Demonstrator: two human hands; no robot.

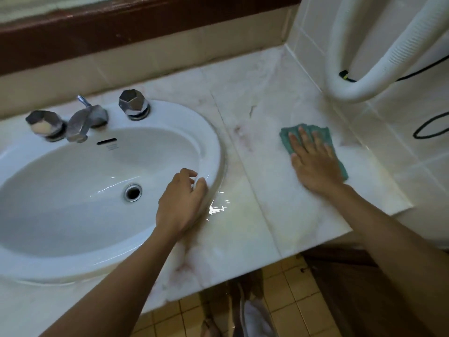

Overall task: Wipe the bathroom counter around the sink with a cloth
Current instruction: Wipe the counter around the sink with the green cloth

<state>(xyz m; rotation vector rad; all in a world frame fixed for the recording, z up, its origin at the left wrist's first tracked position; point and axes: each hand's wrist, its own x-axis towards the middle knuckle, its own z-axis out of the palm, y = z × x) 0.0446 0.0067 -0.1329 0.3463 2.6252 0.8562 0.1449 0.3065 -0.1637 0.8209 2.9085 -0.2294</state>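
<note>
A teal cloth [286, 137] lies flat on the pale marble counter [257, 113] to the right of the sink. My right hand [313, 161] presses down on it with fingers spread, covering most of it. The white oval sink [211, 142] sits at the left, set into the counter. My left hand [182, 200] rests on the sink's right rim, fingers curled over the edge, holding nothing else. A small wet patch [217, 207] glints on the counter just right of that hand.
Chrome faucet [81, 122] and two knobs [133, 104] stand behind the basin. A white ribbed hose [379, 76] and black cable [427, 128] hang on the tiled wall at right. The counter's front edge drops to a yellow tiled floor [291, 300].
</note>
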